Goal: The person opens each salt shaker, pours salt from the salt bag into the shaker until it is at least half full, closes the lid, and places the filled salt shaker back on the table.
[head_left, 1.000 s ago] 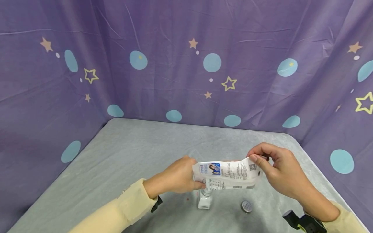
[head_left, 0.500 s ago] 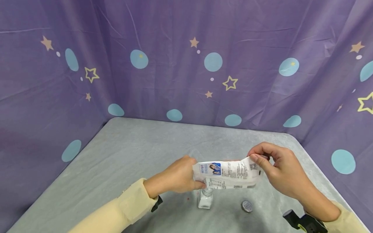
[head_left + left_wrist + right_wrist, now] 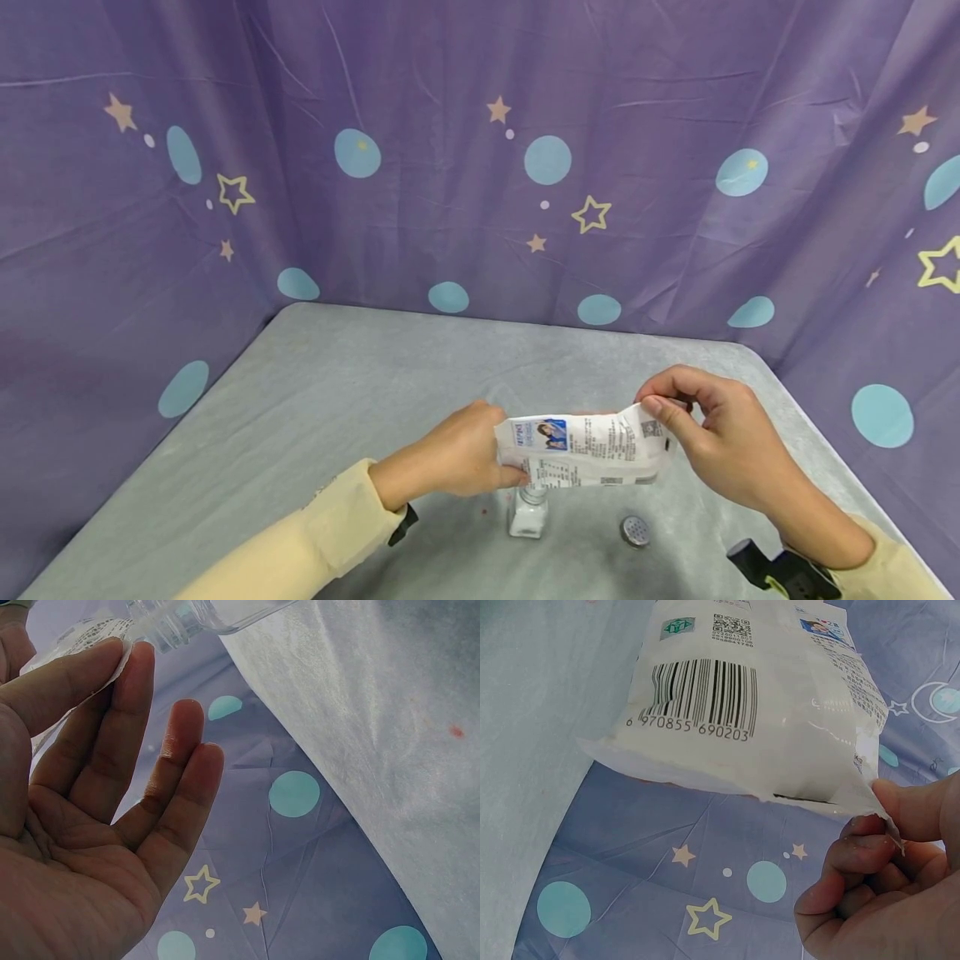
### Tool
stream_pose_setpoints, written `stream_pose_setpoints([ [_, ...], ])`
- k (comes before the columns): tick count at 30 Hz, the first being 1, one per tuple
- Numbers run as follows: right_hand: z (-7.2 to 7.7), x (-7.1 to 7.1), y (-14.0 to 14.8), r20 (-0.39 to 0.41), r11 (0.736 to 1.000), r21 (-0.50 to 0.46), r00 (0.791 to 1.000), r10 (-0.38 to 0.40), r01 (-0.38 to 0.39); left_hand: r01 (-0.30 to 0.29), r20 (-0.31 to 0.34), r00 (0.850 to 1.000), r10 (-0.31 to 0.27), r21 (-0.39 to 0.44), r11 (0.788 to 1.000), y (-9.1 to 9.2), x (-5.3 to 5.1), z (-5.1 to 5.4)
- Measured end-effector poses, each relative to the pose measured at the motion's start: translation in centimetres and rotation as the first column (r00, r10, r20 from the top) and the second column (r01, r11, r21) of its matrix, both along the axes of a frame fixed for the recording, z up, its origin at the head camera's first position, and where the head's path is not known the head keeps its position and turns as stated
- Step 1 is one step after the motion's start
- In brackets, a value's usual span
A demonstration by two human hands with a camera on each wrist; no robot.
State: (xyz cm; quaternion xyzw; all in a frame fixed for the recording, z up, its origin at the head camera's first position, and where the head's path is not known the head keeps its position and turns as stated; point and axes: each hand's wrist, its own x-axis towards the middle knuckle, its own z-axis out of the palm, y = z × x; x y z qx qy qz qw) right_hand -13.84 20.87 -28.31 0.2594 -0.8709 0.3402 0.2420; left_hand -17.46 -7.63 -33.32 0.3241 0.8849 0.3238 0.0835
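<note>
A white printed packet (image 3: 600,450) is held sideways above the table by both hands. My left hand (image 3: 468,454) pinches its left end; in the left wrist view that hand (image 3: 97,787) has thumb and forefinger on the packet's edge, other fingers loosely extended. At the packet's upper right corner, my right hand (image 3: 720,437) pinches between thumb and fingers, as the right wrist view shows with the barcoded packet (image 3: 757,727). Directly under the packet's left end stands a small clear bottle (image 3: 528,515), its neck at the packet's lower edge and partly covered.
A round perforated cap (image 3: 635,532) lies on the grey-covered table (image 3: 360,375), right of the bottle. A small red speck lies left of the bottle. Purple patterned curtains (image 3: 450,167) stand behind the table and at its sides.
</note>
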Motion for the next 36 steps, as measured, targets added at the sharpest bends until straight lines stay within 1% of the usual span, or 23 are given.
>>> stream_pose_setpoints([
  [8, 0.00, 0.05, 0.05, -0.004, 1.000, 0.003, 1.000, -0.003, 0.003, 0.006, -0.006, 1.000, -0.006, 0.008, 1.000, -0.01, 0.07, 0.06],
  [19, -0.05, 0.09, 0.09, -0.006, 1.000, 0.002, 1.000, -0.004, 0.004, -0.002, -0.007, 1.000, 0.002, -0.011, 1.000, 0.07, -0.01, 0.07],
  [29, -0.16, 0.05, 0.18, -0.003, 1.000, 0.002, 1.000, -0.010, 0.010, 0.017, -0.027, 0.999, -0.016, 0.011, 1.000, -0.02, 0.06, 0.19],
  [33, -0.18, 0.04, 0.23, 0.001, 1.000, -0.001, 1.000, -0.008, 0.008, 0.032, -0.046, 0.998, -0.031, 0.006, 0.999, -0.05, -0.04, 0.16],
  [36, -0.21, 0.02, 0.30, 0.000, 1.000, 0.001, 1.000, -0.010, 0.010, 0.031, -0.049, 0.998, -0.031, -0.007, 0.999, -0.02, -0.13, 0.10],
])
